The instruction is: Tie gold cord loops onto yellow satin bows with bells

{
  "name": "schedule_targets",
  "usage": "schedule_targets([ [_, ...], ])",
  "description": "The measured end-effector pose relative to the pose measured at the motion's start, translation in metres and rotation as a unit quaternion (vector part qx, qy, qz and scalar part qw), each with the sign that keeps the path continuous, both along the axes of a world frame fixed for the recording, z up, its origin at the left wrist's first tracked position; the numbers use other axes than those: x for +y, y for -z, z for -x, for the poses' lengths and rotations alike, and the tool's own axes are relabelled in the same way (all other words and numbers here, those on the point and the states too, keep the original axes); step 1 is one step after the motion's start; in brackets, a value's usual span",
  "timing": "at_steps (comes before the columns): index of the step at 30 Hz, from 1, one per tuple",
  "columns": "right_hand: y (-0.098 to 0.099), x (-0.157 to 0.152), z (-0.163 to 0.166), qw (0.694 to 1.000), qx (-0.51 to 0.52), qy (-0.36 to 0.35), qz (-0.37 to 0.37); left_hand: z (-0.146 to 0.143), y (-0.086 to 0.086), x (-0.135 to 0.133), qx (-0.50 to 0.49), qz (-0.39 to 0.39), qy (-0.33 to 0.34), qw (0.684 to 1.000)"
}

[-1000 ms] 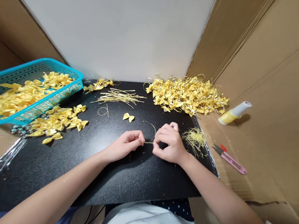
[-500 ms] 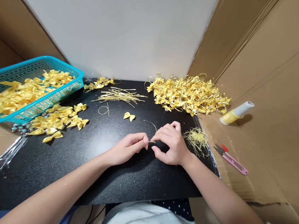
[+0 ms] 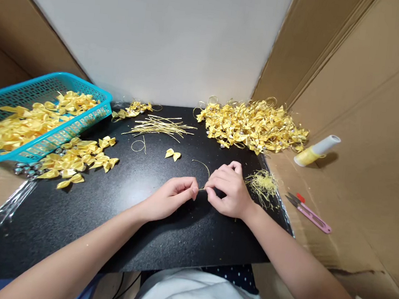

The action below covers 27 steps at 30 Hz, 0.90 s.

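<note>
Pinching the gold cord (image 3: 203, 164) from both sides: your left hand (image 3: 171, 198) has thumb and forefinger pressed together on one end. Your right hand (image 3: 229, 190) pinches it just beside that, and the two grips almost touch. I'd say they sit that close because the cord is thin and springy. Its free length curls away in an arc past your right knuckles, above the black surface (image 3: 107, 216).

Stock is fanned around within reach:
- loose bow (image 3: 172, 154) just beyond the cord
- cut cords (image 3: 159, 127) further back
- pile of bows (image 3: 255, 124) at back right
- tuft of clippings (image 3: 263, 182) beside your right hand
- snips (image 3: 308, 213) and spool (image 3: 316, 151) off the surface, to the right
- basket (image 3: 81, 125) propped at left, with more bows

Versus a second ago, the gap between your fingertips has closed and less cord shows between them. Everything else lies as it did.
</note>
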State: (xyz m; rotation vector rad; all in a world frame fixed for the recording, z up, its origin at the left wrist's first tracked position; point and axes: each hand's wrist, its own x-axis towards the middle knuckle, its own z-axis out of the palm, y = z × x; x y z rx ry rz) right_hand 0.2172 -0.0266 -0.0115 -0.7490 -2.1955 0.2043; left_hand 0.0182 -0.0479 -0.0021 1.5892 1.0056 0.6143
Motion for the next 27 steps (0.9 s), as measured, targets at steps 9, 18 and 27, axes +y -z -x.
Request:
schedule_targets([
  [9, -0.002, 0.001, -0.003, 0.999, 0.015, -0.023, 0.040, 0.003, 0.005, 0.001, -0.036, 0.024, -0.019, 0.999],
  [18, -0.001, 0.004, -0.008, 0.997, 0.055, 0.004, 0.058, 0.006, 0.011, 0.003, -0.055, 0.026, -0.033, 0.998],
  [27, 0.003, 0.004, -0.003, 0.999, 0.004, -0.008, 0.034, -0.001, 0.013, 0.002, -0.056, 0.022, -0.023, 0.998],
])
